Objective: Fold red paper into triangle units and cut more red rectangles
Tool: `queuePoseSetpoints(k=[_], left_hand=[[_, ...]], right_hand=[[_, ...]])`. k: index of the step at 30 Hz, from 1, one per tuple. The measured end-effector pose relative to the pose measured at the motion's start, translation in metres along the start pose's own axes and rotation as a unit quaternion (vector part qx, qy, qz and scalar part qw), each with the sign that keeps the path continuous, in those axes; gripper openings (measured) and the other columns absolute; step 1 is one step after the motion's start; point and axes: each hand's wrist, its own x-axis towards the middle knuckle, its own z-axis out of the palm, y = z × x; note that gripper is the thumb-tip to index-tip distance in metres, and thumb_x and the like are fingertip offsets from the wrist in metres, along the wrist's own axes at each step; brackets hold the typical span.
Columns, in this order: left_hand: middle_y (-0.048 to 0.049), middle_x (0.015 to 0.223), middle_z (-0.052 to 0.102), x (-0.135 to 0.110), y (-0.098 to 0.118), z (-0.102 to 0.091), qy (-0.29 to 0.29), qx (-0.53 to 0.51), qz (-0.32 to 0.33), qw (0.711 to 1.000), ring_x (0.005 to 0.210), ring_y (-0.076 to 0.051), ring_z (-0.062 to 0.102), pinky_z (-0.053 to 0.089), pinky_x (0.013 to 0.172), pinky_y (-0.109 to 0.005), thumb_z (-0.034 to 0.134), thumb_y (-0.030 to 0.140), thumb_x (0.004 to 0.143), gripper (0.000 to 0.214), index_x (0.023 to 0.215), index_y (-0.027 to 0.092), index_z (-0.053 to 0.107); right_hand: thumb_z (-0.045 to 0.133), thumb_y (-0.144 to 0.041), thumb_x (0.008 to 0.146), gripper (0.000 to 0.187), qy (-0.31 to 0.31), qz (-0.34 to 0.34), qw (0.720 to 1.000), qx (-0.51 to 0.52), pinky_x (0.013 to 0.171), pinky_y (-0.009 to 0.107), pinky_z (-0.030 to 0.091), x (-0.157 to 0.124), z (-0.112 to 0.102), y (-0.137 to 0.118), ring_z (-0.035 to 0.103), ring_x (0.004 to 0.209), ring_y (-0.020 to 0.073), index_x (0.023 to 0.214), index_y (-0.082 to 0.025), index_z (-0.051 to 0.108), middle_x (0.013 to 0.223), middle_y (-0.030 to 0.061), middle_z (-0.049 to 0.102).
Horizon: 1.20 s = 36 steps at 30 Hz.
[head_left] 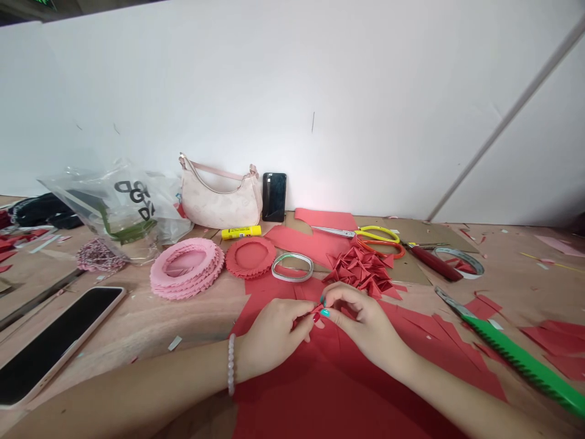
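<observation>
Left hand [274, 338] and right hand [365, 323] pinch a small folded red paper piece [316, 310] at lower centre.

Both hold it narrowly between their fingertips, above a flat red paper sheet [292, 402]. Upper centre, a heap of folded red paper triangles [361, 271] lies finished; left of it sit stacked scalloped pink paper rings [187, 268] and a scalloped red paper ring [250, 257]. Cut red paper remains.

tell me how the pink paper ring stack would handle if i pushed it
The pink paper ring stack is probably light for its size, since it looks like thin paper. The rings seem merely piled, so a push would likely slide them apart. Their scalloped edges probably crease easily.
</observation>
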Motion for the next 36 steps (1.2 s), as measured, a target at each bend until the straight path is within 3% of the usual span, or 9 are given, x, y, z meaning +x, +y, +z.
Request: queuePoseSetpoints(k=[8,13,18,22,25,28,30,33,36], left_hand=[[0.0034,0.061,0.056,-0.001,0.002,0.000,-0.008,0.029,0.012,0.999,0.055,-0.008,0.051,0.033,0.052,-0.018,0.036,0.017,0.085,0.023,0.068,0.017,0.052],[0.0035,0.061,0.056,-0.002,0.001,-0.001,-0.015,0.041,0.031,0.999,0.057,-0.008,0.051,0.034,0.056,-0.018,0.034,0.015,0.086,0.026,0.069,0.017,0.053],[0.0031,0.062,0.056,-0.002,0.001,0.001,-0.010,0.083,0.048,0.995,0.057,-0.009,0.050,0.034,0.054,-0.020,0.036,0.017,0.086,0.024,0.069,0.018,0.053],[-0.0007,0.082,0.062,-0.002,-0.001,0.003,0.026,0.110,0.057,0.992,0.076,-0.015,0.054,0.040,0.069,-0.025,0.047,0.018,0.080,0.011,0.085,0.019,0.057],[-0.0036,0.109,0.057,-0.003,-0.003,0.003,0.023,0.118,0.066,0.990,0.101,-0.021,0.048,0.036,0.088,-0.034,0.056,0.023,0.075,0.036,0.110,0.022,0.050],[-0.0056,0.116,0.053,-0.002,-0.005,0.003,-0.005,0.140,0.065,0.988,0.107,-0.024,0.044,0.035,0.091,-0.038,0.061,0.030,0.072,0.048,0.117,0.022,0.045],[-0.0055,0.115,0.053,-0.002,-0.006,0.003,-0.011,0.144,0.067,0.987,0.107,-0.023,0.044,0.035,0.091,-0.038,0.061,0.029,0.072,0.047,0.116,0.022,0.046],[-0.0041,0.110,0.056,-0.001,-0.007,0.003,-0.002,0.136,0.069,0.988,0.103,-0.021,0.047,0.036,0.089,-0.036,0.058,0.025,0.075,0.039,0.113,0.023,0.047],[-0.0026,0.105,0.058,0.000,-0.008,0.005,0.007,0.118,0.066,0.991,0.099,-0.020,0.049,0.036,0.088,-0.035,0.058,0.022,0.076,0.034,0.108,0.024,0.049]], right_hand=[[0.045,-0.019,0.083,0.012,-0.035,-0.030,0.999,0.001,0.064,0.026,0.042,-0.001,0.000,-0.001,0.049,0.071,0.0147,0.071,-0.022,0.044,0.076,0.0002,0.047],[0.045,-0.021,0.085,0.005,-0.053,-0.015,0.998,0.027,0.065,0.026,0.042,-0.001,0.000,-0.002,0.049,0.072,0.0144,0.080,-0.022,0.046,0.078,0.0005,0.048],[0.046,-0.023,0.084,0.015,-0.058,-0.055,0.997,-0.003,0.064,0.026,0.042,-0.002,-0.003,-0.008,0.051,0.072,0.0154,0.071,-0.021,0.051,0.074,0.0011,0.049],[0.048,-0.028,0.083,0.014,0.038,-0.023,0.999,-0.024,0.059,0.026,0.042,0.004,-0.013,-0.002,0.050,0.066,0.0151,0.072,-0.021,0.052,0.070,0.0009,0.051],[0.052,-0.032,0.080,0.013,0.165,0.041,0.985,0.000,0.052,0.025,0.040,0.015,-0.025,0.012,0.048,0.057,0.0130,0.084,-0.020,0.053,0.065,-0.0011,0.051],[0.054,-0.032,0.076,0.035,0.225,0.071,0.971,0.047,0.059,0.028,0.045,0.025,-0.035,0.026,0.055,0.069,0.0159,0.109,-0.020,0.045,0.080,0.0034,0.059],[0.053,-0.030,0.077,0.046,0.238,0.049,0.969,0.039,0.066,0.031,0.046,0.026,-0.035,0.029,0.056,0.083,0.0181,0.119,-0.022,0.037,0.093,0.0062,0.059],[0.048,-0.025,0.080,0.039,0.199,-0.012,0.979,-0.036,0.071,0.032,0.046,0.019,-0.028,0.025,0.054,0.086,0.0174,0.118,-0.025,0.038,0.098,0.0055,0.055],[0.044,-0.018,0.082,0.027,0.067,-0.066,0.990,-0.106,0.074,0.032,0.046,0.008,-0.019,0.015,0.053,0.085,0.0171,0.108,-0.025,0.044,0.096,0.0044,0.054]])
